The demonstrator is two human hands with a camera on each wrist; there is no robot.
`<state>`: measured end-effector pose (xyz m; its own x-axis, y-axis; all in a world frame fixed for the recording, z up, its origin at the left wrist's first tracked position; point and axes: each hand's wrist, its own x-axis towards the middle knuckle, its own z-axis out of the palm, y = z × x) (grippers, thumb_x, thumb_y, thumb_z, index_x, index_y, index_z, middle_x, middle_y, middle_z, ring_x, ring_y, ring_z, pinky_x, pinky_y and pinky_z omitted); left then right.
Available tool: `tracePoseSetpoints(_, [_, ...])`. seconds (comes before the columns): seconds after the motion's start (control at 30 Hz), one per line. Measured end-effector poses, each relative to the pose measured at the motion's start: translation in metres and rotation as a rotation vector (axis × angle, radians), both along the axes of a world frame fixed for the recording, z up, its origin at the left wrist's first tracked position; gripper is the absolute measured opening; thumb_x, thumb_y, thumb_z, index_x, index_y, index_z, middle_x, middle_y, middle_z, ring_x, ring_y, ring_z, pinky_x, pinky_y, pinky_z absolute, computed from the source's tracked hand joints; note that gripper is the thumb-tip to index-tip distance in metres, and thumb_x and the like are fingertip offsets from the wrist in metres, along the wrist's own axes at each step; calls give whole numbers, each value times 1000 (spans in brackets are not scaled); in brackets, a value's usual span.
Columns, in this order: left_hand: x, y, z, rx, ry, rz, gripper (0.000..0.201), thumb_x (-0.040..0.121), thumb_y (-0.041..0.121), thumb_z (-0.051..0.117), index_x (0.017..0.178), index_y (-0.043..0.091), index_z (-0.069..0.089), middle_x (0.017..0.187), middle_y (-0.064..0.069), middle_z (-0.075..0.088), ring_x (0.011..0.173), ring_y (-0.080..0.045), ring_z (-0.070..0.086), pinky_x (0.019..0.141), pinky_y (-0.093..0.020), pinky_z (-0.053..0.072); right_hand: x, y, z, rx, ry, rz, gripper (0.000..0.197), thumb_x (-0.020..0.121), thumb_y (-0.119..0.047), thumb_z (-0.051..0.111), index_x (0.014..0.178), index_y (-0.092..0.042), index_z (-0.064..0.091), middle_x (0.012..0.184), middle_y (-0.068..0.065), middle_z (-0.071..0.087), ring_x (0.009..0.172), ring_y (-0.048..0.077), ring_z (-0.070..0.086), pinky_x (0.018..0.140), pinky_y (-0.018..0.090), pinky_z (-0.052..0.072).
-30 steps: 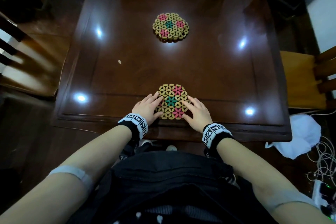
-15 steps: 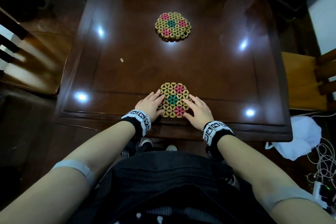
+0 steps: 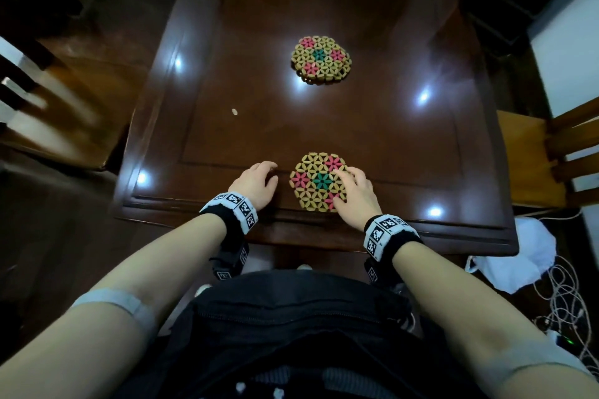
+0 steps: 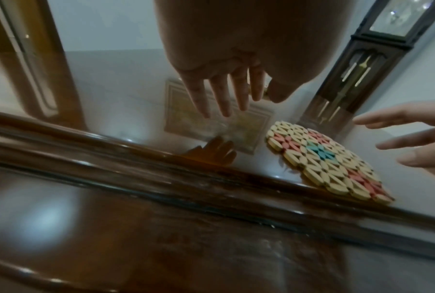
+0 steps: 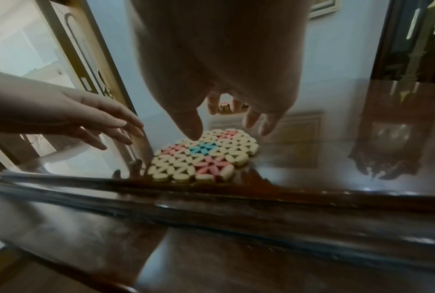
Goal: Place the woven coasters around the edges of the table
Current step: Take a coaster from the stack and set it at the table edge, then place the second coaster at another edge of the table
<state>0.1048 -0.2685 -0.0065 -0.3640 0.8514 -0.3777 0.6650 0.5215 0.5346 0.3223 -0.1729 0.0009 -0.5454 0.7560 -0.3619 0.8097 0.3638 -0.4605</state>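
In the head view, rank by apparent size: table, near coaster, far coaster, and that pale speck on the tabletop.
1. table
2. near coaster and far coaster: they look about alike; the right hand covers part of the near one, so no ranking.
3. pale speck

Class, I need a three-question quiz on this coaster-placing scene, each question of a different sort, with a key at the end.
1. True or false: the left hand rests on the near coaster.
2. How many woven coasters lie on the table?
   A. one  B. two  C. three
3. Fill in: the far coaster lies nearer the table's ____ than its edges.

Key:
1. False: the left hand is beside the near coaster, apart from it; the right hand is over its right side.
2. B
3. middle
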Motion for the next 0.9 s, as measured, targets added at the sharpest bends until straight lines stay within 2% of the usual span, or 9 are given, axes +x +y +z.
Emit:
tracePoseSetpoints(0.1, [-32,-17,1,-1,-49,31,33,97,28,38,127,23,51,127,-6,60,110,-24,59,91,-36,48,-34,-15,8,50,16,12,57,89,-19,55,143,-19,35,150,6,29,137,28,29,112,40,30])
tracePoseSetpoints(0.2, [-70,-41,5,-2,-73,35,31,98,25,38,124,22,53,119,-6,63,100,-22,61,84,-32,48,-75,-38,12,59,24,20,56,89,-18,54,142,-18,36,147,6,33,137,26,30,112,36,25])
tracePoseSetpoints(0.3, [-108,-69,9,0,-87,28,29,97,27,38,120,25,55,108,-2,65,87,-21,65,78,-35,53,-111,-61,12,50,10,-3,54,89,-18,53,141,-20,38,144,5,36,134,25,32,111,37,28])
tracePoseSetpoints(0.47, [-206,-132,8,-15,-71,-5,23,94,33,41,109,33,57,105,2,70,90,-22,68,84,-40,55,-184,-118,11,8,-36,-19,49,89,-20,52,137,-22,44,144,4,39,130,29,36,107,39,32])
tracePoseSetpoints(0.57, [-250,-152,15,-45,-47,-11,20,93,34,41,105,35,57,98,3,70,75,-20,70,71,-36,59,-210,-141,10,-18,-45,-64,47,90,-20,51,136,-23,45,145,3,39,131,27,36,107,39,33])
tracePoseSetpoints(0.73, [-278,-136,28,-45,-33,-114,24,95,32,40,112,30,58,98,1,69,79,-18,68,73,-36,58,-227,-155,13,-58,-26,-173,46,91,-20,52,136,-22,45,145,5,41,133,30,35,109,41,32])
tracePoseSetpoints(0.9, [-274,-84,26,-27,-51,-237,25,94,31,42,112,30,59,102,-1,69,89,-21,67,83,-39,55,-223,-117,15,-40,-16,-283,43,91,-21,51,134,-22,47,143,5,44,132,29,36,108,41,34])
